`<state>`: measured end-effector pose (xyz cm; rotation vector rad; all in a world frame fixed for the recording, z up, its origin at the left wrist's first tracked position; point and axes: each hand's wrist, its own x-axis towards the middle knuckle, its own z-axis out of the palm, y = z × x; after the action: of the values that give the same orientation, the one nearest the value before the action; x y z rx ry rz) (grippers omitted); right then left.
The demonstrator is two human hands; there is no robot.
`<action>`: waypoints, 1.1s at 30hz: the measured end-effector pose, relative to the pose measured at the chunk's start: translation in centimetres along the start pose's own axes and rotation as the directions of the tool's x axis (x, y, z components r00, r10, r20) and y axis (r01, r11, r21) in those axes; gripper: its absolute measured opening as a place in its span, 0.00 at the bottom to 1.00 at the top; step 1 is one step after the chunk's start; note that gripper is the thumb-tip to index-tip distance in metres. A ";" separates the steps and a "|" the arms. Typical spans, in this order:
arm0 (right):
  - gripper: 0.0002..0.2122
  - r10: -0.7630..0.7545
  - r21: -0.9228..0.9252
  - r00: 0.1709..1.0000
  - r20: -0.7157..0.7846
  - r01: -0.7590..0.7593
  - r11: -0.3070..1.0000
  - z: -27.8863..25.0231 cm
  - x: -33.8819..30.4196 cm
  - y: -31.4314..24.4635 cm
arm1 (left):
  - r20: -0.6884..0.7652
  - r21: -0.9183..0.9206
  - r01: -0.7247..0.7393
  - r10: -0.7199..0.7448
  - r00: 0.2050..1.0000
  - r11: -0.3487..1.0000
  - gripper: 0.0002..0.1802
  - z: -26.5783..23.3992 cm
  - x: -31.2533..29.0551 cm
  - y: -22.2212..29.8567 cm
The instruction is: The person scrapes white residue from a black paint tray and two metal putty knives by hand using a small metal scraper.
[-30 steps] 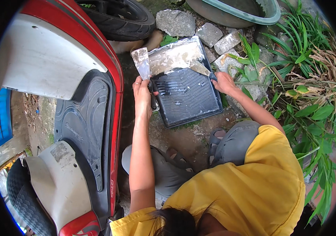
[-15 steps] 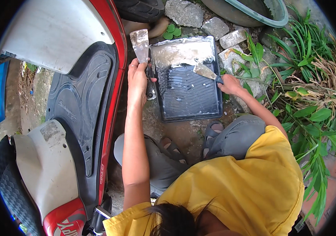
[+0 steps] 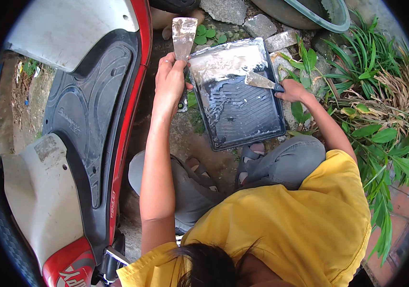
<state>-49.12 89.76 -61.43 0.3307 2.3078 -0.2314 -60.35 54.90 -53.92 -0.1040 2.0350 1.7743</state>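
Observation:
My left hand (image 3: 170,85) is closed round the dark handle of a wide putty knife (image 3: 184,37), its stained blade pointing away from me. That hand is beside the upper left edge of a black paint tray (image 3: 250,125). White paint (image 3: 231,61) coats the tray's far end, and small white flecks lie on its ribbed slope. My right hand (image 3: 293,91) grips a smaller putty knife (image 3: 260,80) by its dark handle, at the tray's right edge. The smaller blade reaches left over the tray, just below the white paint; whether it touches the surface I cannot tell.
A red and white motor scooter (image 3: 132,95) with a black footboard stands close on my left. Broken stones (image 3: 260,29) and a large green-rimmed basin (image 3: 331,14) are beyond the tray. Leafy plants (image 3: 381,136) and dry stalks crowd the right side. My sandalled feet (image 3: 199,172) are near the tray.
The tray has turned slightly counterclockwise and sits a little further right in the picture. Both hands and their putty knives have shifted right; the left knife is also higher.

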 end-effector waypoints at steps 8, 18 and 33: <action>0.21 -0.349 -0.072 0.865 -0.361 0.348 0.935 -3.5 -0.4 -4.6 | 0.018 0.048 -0.037 0.036 0.999 0.998 0.15 -0.2 -0.5 0.4; 0.32 -0.467 -0.469 0.796 -0.385 0.267 0.842 -1.4 2.2 -5.4 | 0.006 0.062 -0.014 0.013 1.000 0.998 0.16 0.0 0.2 -0.3; 0.30 -0.461 -0.534 0.861 -0.217 0.290 0.794 -3.4 1.0 -9.3 | 0.220 -0.035 0.435 -0.418 0.881 0.900 0.15 2.7 7.2 -7.0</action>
<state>-54.93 81.96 -59.27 -0.3959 2.6550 0.2367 -63.77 57.86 -63.26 -0.3516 1.6355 1.5175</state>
